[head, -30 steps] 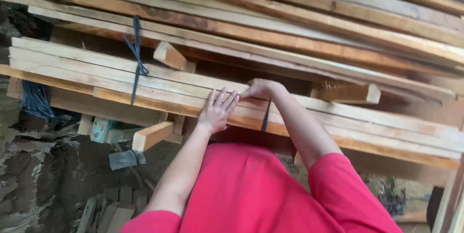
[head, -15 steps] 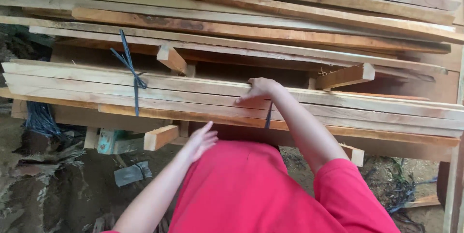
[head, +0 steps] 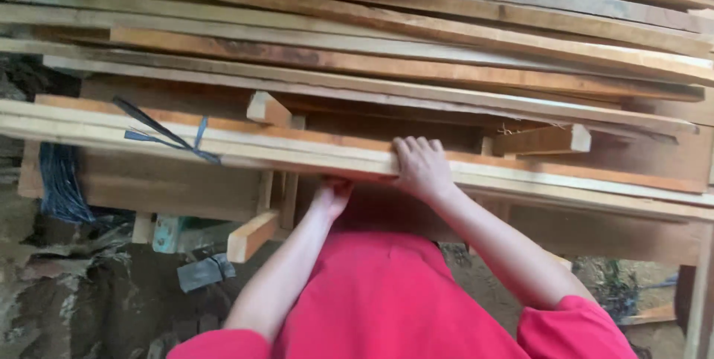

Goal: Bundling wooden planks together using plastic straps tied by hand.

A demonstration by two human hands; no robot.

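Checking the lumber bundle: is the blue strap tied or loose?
Tied: the blue strap is knotted around the planks, ends sticking out.

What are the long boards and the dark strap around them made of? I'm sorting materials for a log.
The boards look like rough-sawn, unfinished wood: pale and orange grain, uneven edges. The strap looks like dark bluish plastic banding, flat and thin with loose ends; this is uncertain.
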